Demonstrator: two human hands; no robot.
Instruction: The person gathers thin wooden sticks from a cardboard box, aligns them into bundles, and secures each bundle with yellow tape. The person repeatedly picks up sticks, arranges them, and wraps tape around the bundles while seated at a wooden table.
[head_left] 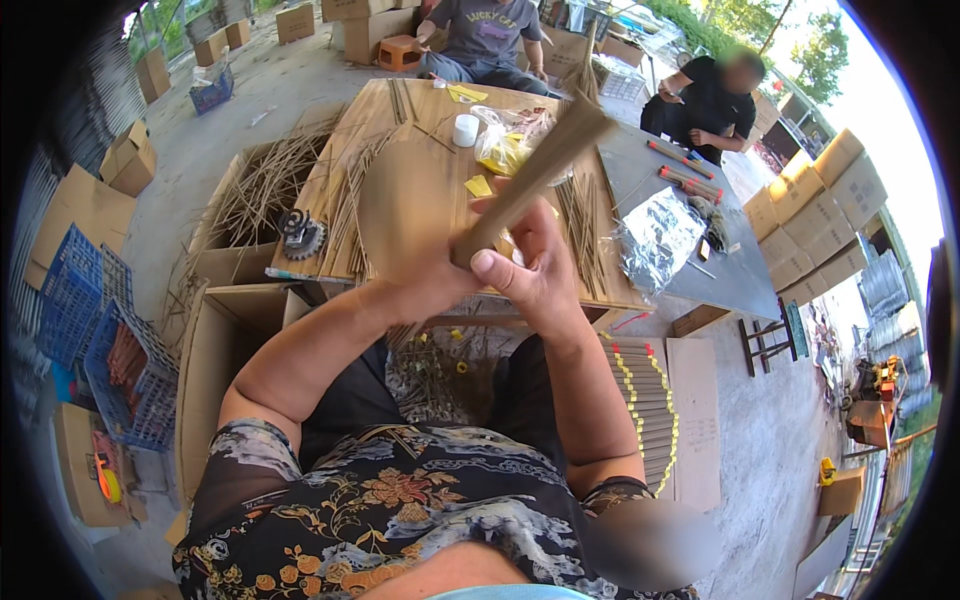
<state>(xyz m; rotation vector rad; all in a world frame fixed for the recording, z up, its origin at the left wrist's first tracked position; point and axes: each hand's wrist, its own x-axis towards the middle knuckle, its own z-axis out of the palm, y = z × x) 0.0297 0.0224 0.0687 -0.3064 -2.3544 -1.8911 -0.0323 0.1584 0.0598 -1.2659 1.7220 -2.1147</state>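
Head: stick bundle (545, 168) juts forward from right grip (535, 258).

The brown bundle (540, 178) of thin sticks slants up rightward above the frame's centre, its upper end wider.

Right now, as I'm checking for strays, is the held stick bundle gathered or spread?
Gathered: the stick bundle forms one compact shaft at the right hand.
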